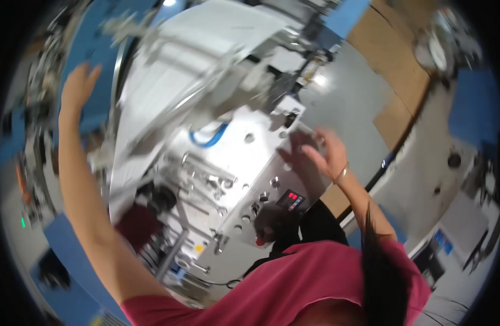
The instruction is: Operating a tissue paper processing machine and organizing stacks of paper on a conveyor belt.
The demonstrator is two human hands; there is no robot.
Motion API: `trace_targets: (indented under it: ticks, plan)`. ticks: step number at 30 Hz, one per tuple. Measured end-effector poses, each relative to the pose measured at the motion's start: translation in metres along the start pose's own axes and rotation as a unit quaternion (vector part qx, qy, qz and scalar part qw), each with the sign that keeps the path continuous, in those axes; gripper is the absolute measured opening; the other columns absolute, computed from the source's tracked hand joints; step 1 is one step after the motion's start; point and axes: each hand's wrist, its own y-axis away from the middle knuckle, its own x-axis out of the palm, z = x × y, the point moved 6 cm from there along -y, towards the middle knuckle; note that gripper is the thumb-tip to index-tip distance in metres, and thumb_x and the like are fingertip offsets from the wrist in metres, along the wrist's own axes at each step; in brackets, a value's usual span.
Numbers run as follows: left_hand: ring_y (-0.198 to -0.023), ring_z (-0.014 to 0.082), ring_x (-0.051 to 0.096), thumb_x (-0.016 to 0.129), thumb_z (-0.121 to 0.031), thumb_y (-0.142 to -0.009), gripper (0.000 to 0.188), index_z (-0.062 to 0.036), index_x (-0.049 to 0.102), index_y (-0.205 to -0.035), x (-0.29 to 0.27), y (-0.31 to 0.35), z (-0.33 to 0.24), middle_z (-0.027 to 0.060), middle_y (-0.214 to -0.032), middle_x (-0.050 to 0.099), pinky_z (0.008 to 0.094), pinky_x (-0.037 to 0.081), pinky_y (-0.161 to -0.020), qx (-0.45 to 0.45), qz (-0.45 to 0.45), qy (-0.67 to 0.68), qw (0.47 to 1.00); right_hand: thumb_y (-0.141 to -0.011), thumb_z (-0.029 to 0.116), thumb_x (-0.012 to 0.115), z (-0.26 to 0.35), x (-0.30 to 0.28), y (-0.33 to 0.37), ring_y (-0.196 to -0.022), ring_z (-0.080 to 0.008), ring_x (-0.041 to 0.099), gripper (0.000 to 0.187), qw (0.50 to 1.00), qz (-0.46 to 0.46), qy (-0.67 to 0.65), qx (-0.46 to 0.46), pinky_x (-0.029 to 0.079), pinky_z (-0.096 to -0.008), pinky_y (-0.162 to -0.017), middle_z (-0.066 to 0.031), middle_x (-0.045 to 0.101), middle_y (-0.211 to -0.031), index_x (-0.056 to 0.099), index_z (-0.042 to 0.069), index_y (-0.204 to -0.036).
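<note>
Right fingers: the right hand (322, 154) is spread loosely open and grips nothing; its fingers (310, 157) hang over the right end of the pale metal control panel (250, 163), too blurred to tell whether they touch it.
Left fingers: the left hand (79, 84) is raised high at the far left, palm open, fingers (89, 70) apart and empty, just beside the rounded edge of the white machine housing (168, 76).
Panel: it sits tilted in view, between the two arms, directly ahead of the person's chest; round holes and knobs dot its face, and a small red digital readout (291, 199) glows near its lower right corner, below the right hand.
On the surface: several wrenches (206, 182) lie side by side on the metal machine surface (174, 163) left of the panel; a blue cable (209, 138) loops just above them.
Body: a red shirt (293, 282) fills the lower middle; a thin bracelet (342, 173) circles the right wrist.
Room: grey floor (348, 103) spreads to the upper right, with brown flat sheets (397, 60) laid on it; blue machine parts (70, 244) stand at the left.
Edges: the panel's right edge ends just under the right hand, with open floor beyond it; the housing's curved edge runs close along the left forearm.
Open room: wide to the right of the panel, narrow at the left between arm and housing.
</note>
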Motion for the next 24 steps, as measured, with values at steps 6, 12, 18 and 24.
trace_targets:
  ticks: [6, 12, 18, 24]
  plan:
    - [-0.073, 0.0243, 0.063, 0.058, -0.025, -0.082, 0.02, -0.0082, 0.063, -0.091, -0.138, 0.227, -0.193, 0.0092, -0.073, 0.062, 0.039, 0.049, -0.059, 0.047, -0.365, 0.126, 0.921, -0.081, 0.034, 0.07, -0.012, 0.038, -0.056, -0.114, -0.0422, 0.05, 0.071, 0.997, -0.045, 0.047, -0.043, 0.041, -0.0423, -0.096, -0.0292, 0.05, -0.124, 0.04, -0.008, -0.13]
    - [-0.052, 0.0138, 0.048, 0.067, -0.018, -0.077, 0.015, -0.0069, 0.058, -0.079, -0.078, 0.475, -0.372, -0.0005, -0.06, 0.043, 0.03, 0.036, -0.041, 0.177, -0.209, 0.518, 0.811, -0.083, 0.036, 0.069, -0.015, 0.068, -0.066, -0.095, -0.0346, 0.058, 0.06, 0.988, -0.082, 0.107, -0.075, 0.046, -0.0388, -0.083, -0.0226, 0.058, -0.106, 0.047, -0.005, -0.121]
    - [-0.068, 0.0324, 0.062, 0.053, -0.029, -0.089, 0.024, -0.0073, 0.058, -0.08, 0.109, 0.658, -0.488, 0.0122, -0.072, 0.061, 0.0447, 0.048, -0.054, 0.073, 0.207, 0.599, 0.77, -0.078, 0.052, 0.07, -0.045, 0.056, -0.081, -0.094, -0.0313, 0.061, 0.067, 0.971, -0.132, 0.187, -0.07, 0.048, -0.0381, -0.083, -0.019, 0.062, -0.104, 0.052, -0.002, -0.115]
    - [-0.078, 0.0361, 0.064, 0.056, -0.037, -0.083, 0.033, -0.0056, 0.064, -0.077, 0.245, 0.812, -0.56, 0.0159, -0.077, 0.065, 0.0477, 0.049, -0.068, -0.036, 0.434, 0.615, 0.657, -0.074, 0.065, 0.063, -0.062, 0.051, -0.101, -0.096, -0.0298, 0.061, 0.068, 0.974, -0.149, 0.169, -0.02, 0.045, -0.0363, -0.083, -0.0153, 0.061, -0.104, 0.059, 0.004, -0.104]
